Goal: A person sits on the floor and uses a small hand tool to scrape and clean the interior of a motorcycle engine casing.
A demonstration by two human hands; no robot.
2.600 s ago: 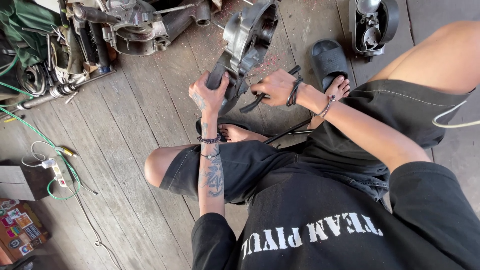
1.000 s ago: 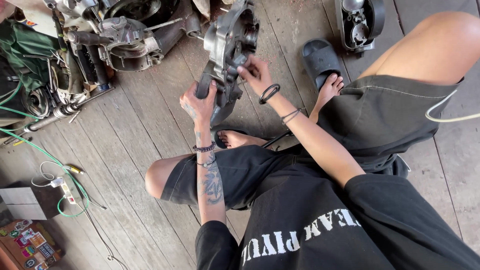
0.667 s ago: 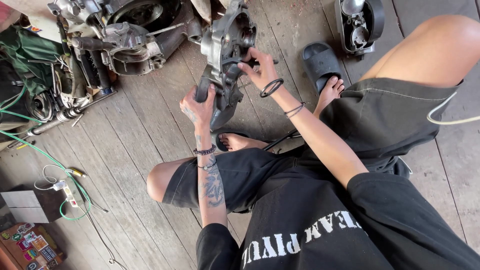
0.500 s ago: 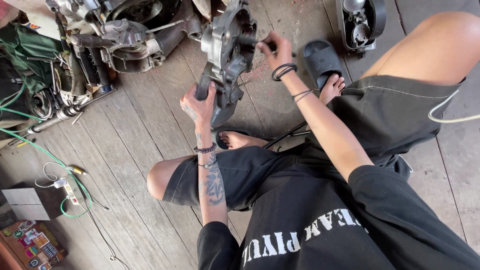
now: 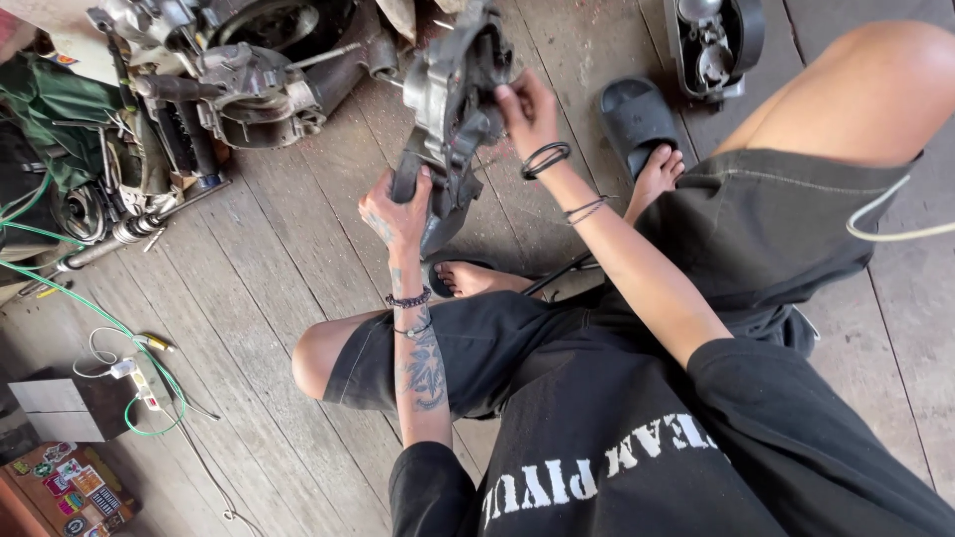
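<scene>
My left hand [image 5: 398,211] is clamped around the lower end of a grey metal engine casing [image 5: 450,109], fingers wrapped over its narrow neck, thumb side toward me. My right hand [image 5: 527,107] rests against the upper right side of the same casing, fingers pressed onto its dark inner face; I cannot tell whether they close around an edge or merely lie flat on it. The casing stands tilted, its upper end leaning away from me, held above the wooden plank floor [image 5: 269,288] between my two feet. My left foot [image 5: 468,278] sits just below the casing in a dark sandal, and my right foot [image 5: 657,174] lies beside a black slide sandal [image 5: 633,117], touching its near end. Black cords circle my right wrist; beaded bands circle my left, above a tattooed forearm. Farther out, to the upper left, a heap of engine parts [image 5: 239,80] lies on the floor, with a metal shaft [image 5: 129,231] lying at its near edge. A green cable [image 5: 80,298] runs from there toward a white plug and cord [image 5: 124,368] near the left edge. At the top right stands a dark open housing [image 5: 714,45] holding metal parts, well apart from both hands.
</scene>
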